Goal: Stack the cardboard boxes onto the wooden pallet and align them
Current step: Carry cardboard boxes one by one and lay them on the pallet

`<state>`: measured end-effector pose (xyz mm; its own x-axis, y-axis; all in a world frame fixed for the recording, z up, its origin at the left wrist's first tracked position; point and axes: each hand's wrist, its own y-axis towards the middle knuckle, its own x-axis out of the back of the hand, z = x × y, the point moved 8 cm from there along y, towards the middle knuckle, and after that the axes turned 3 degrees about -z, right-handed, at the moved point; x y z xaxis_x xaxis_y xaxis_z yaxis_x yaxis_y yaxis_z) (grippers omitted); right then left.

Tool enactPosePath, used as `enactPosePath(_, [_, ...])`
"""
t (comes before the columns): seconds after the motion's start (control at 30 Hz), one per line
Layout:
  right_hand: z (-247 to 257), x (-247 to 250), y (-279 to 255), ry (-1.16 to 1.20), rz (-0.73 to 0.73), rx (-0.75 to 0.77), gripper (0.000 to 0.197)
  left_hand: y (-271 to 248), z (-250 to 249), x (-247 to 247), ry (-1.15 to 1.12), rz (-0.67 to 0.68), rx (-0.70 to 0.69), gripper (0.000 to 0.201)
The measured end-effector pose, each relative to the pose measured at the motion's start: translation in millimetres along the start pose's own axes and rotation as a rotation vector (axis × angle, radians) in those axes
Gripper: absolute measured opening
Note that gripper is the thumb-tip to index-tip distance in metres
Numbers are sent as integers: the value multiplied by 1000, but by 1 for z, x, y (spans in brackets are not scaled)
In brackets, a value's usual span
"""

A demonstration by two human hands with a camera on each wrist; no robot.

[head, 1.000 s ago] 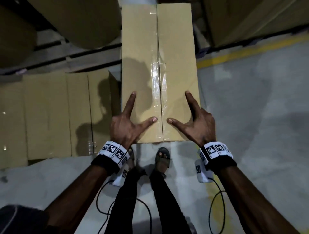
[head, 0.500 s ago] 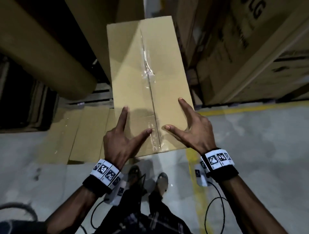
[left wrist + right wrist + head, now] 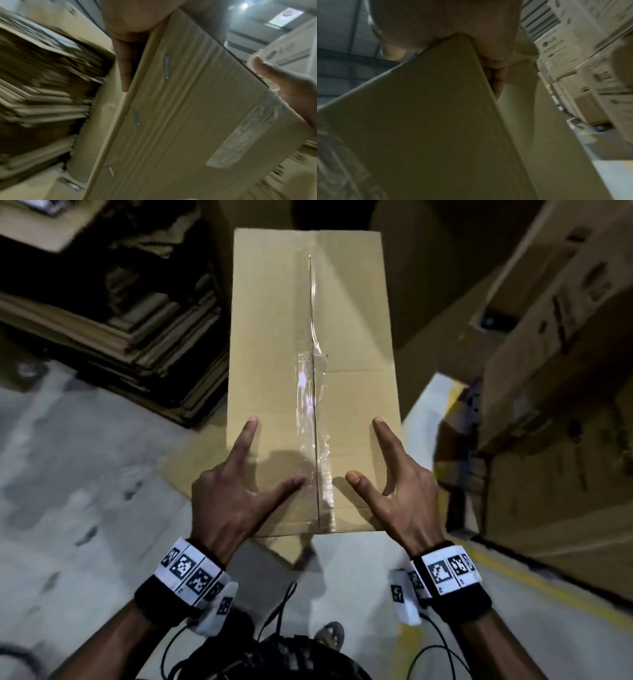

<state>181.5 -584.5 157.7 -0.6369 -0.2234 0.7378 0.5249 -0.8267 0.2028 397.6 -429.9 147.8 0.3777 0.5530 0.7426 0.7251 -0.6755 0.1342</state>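
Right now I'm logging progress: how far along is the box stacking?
Done: nothing that shows; no pallet or stacked box is in view. In hand: the left hand and right hand carry one taped cardboard box above the floor. Left: set it on the pallet and align it.

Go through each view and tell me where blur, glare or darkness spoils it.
Head view: sharp centre, glare on the tape of the cardboard box, smeared edges. Left wrist view: flattened cardboard stack streaked with motion blur; staples stay readable. Right wrist view: dim, soft, the box face in shadow.
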Motion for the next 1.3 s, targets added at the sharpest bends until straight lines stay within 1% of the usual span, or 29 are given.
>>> enactPosePath(0.13, [82,-63,17,109,47,117,94,19,66,76,27,-135,23,117])
enactPosePath(0.27, [172,-124,31,180,37,218,96,39,136,155,17,-238,4,120])
enactPosePath(0.43, [287,-210,53,257,121,341,94,56,226,253,32,-389,65,117])
enactPosePath(0.6, [400,-293,62,287,257,497,94,43,314,339,92,-534,219,115])
enactPosePath(0.7, [469,-352,60,319,376,606,96,25,367,387,133,-639,353,115])
enactPosePath(0.87, [579,-453,53,359,530,782,100,0,452,455,242,-798,530,116])
enactPosePath(1.0, [666,-542,45,357,649,895,101,-11,526,503,254,-854,721,115])
enactPosePath(1.07, [710,-588,39,399,707,956,96,-11,560,529,276,-894,778,114])
enactPosePath(1.17, [781,-657,34,484,828,988,89,-8,613,574,314,-962,893,114])
enactPosePath(1.23, [829,-693,29,506,877,1023,89,-7,640,601,307,-989,968,114])
enactPosePath(1.3, [881,-727,18,523,938,1077,92,-12,666,631,312,-1035,1073,114])
